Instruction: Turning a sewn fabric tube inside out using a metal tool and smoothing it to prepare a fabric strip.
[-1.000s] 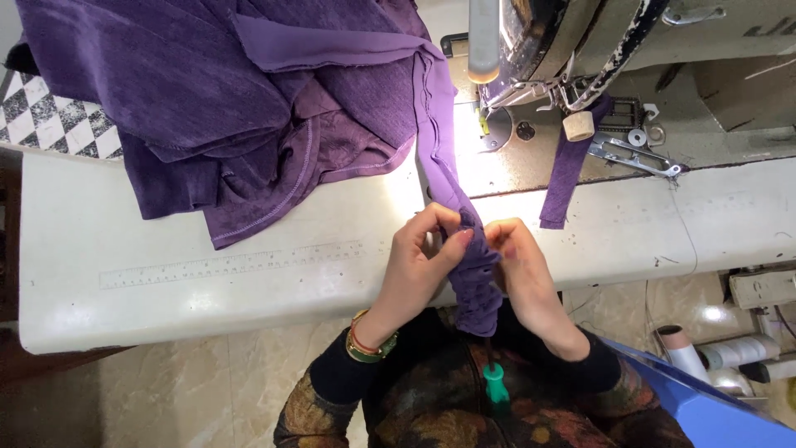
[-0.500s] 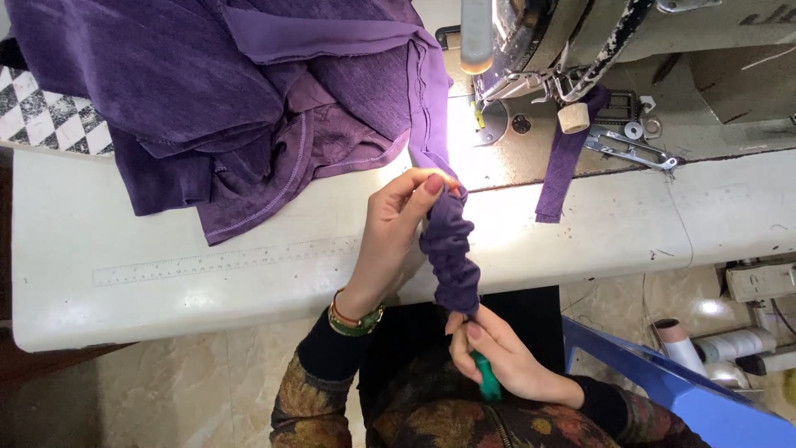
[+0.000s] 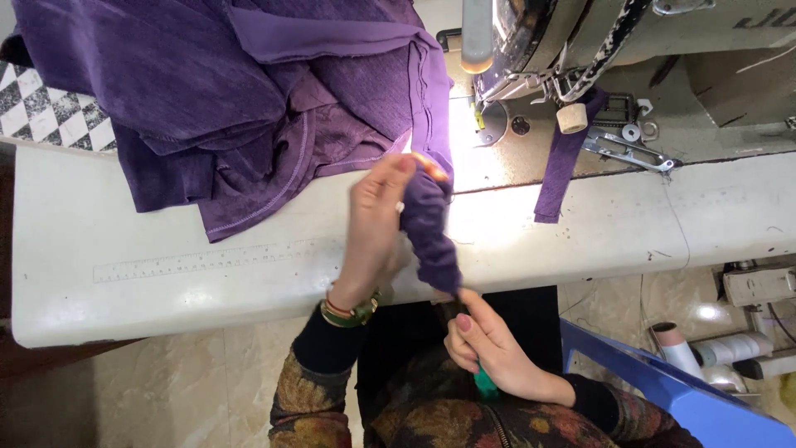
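I see the bunched purple strip (image 3: 431, 236) pinched atop by left grip (image 3: 377, 224), raised; right grip (image 3: 485, 348) clamps its lower end.

We find no packages, signs or screens here. At two o'clock, on the sewing machine's (image 3: 663, 33) pale body, we catch the edge of some dark printed marking (image 3: 767, 18), cut off by the frame, possibly a label, though we can't be sure.
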